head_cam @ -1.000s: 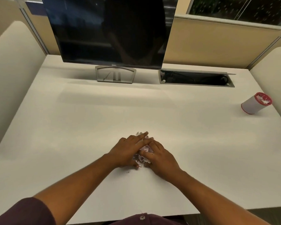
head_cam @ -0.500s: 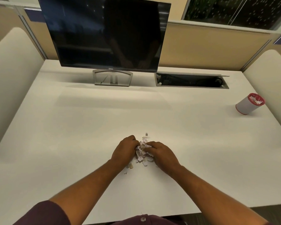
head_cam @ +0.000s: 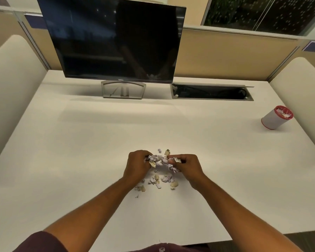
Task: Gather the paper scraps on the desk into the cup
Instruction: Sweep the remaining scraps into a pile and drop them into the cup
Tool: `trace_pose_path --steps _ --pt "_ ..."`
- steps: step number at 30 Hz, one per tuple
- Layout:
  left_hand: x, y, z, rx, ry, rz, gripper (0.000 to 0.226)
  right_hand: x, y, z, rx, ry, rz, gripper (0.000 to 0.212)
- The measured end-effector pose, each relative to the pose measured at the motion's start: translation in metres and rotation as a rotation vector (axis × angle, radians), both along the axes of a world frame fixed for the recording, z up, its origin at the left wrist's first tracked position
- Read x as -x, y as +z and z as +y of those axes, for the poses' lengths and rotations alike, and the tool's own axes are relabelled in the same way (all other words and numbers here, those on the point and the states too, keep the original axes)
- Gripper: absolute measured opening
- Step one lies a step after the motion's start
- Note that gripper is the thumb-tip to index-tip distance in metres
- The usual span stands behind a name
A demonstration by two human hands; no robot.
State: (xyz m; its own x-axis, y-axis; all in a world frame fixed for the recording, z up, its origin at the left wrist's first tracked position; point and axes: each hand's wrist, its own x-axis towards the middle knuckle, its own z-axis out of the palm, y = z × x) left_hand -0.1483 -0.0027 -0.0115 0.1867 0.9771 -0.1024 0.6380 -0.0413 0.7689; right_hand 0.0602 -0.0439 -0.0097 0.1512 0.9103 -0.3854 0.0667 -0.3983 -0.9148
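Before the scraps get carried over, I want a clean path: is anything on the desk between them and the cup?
Nothing visible: bare desk lies between the paper scraps and the cup at far right.

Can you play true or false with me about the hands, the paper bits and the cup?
1. Both hands, the left hand and the right hand, hold a bunch of paper scraps. True.
2. All the scraps are picked up. False: loose scraps lie on the desk.
3. The cup is empty. False: paper shows inside.
4. The cup stands far off to the right. True.
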Motion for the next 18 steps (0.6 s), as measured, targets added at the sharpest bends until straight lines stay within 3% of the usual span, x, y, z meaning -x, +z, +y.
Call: trace_pose_path --steps 4,13,18 --pt "-0.021 0.009 0.004 0.0 0.072 -0.072 0.032 -0.015 0.003 0.002 0.045 -0.065 0.231 0.021" --pt "-0.099 0.023 0.012 0.113 0.131 -0.152 0.018 -0.088 0.007 0.01 0.06 -0.113 0.378 0.021" --pt "-0.171 0.035 0.016 0.165 0.184 -0.278 0.013 -0.163 0.016 0.013 0.041 -0.095 0.426 0.033"
